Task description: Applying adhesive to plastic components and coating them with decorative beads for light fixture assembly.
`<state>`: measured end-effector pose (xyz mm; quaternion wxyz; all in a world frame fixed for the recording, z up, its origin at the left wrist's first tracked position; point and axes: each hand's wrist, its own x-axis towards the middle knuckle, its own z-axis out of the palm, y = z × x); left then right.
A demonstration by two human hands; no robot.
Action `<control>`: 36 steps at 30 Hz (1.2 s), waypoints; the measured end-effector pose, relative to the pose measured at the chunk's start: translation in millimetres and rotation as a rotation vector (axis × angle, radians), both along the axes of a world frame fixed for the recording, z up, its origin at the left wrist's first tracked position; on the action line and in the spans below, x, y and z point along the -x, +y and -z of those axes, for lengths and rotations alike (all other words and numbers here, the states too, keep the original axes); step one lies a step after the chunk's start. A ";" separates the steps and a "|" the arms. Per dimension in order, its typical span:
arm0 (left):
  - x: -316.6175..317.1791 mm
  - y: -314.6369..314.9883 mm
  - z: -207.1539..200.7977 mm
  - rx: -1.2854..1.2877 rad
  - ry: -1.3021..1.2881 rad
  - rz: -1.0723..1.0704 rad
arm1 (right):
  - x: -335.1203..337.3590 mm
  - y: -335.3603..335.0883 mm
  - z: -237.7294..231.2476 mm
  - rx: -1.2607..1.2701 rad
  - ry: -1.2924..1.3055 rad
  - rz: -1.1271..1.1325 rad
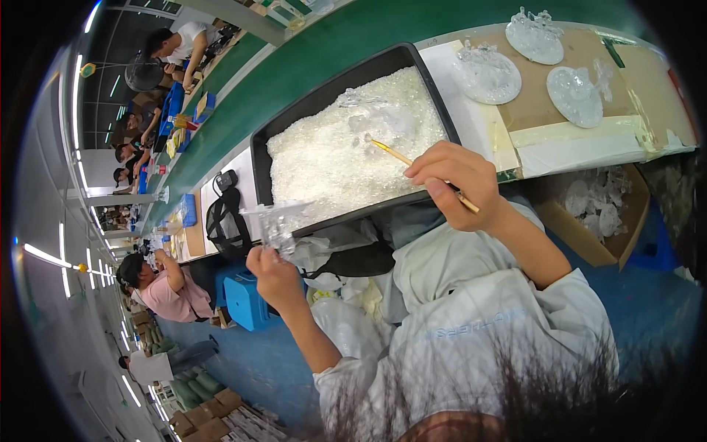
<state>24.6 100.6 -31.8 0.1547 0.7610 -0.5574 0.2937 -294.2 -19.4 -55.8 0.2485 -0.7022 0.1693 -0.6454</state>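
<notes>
Green bench [324, 38], blue floor [250, 368]. Black rectangular tray [261, 169] of whitish granules [324, 155] lay ahead-left of right grip [460, 180], which pinched slim yellow stick [398, 154] over granules; left grip [276, 278] pinched clear plastic-looking piece [277, 234].

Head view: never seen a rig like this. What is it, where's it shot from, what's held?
There's no robot here: these are a person's two bare hands. The one picture comes from the left of two fisheye cameras worn on the head, looking down, so straight edges bend near its rim.

The left hand holds a clear piece. The right hand holds a thin brush-like tool, its tip over whitish granules in a black tray; whether it touches them, I can't tell. The tray sits on a green table. To its right stand three clear ornaments on round bases.
</notes>
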 end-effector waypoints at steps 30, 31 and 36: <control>-12.6 11.9 -7.0 -0.033 -0.293 0.253 | -1.7 1.2 0.5 -0.006 -0.029 0.018; -13.4 12.7 -7.9 -0.031 -0.297 0.252 | -1.5 1.5 0.2 -0.009 -0.021 0.016; -8.1 11.7 -8.3 -0.044 -0.366 0.225 | -2.1 2.8 0.9 -0.014 -0.022 0.006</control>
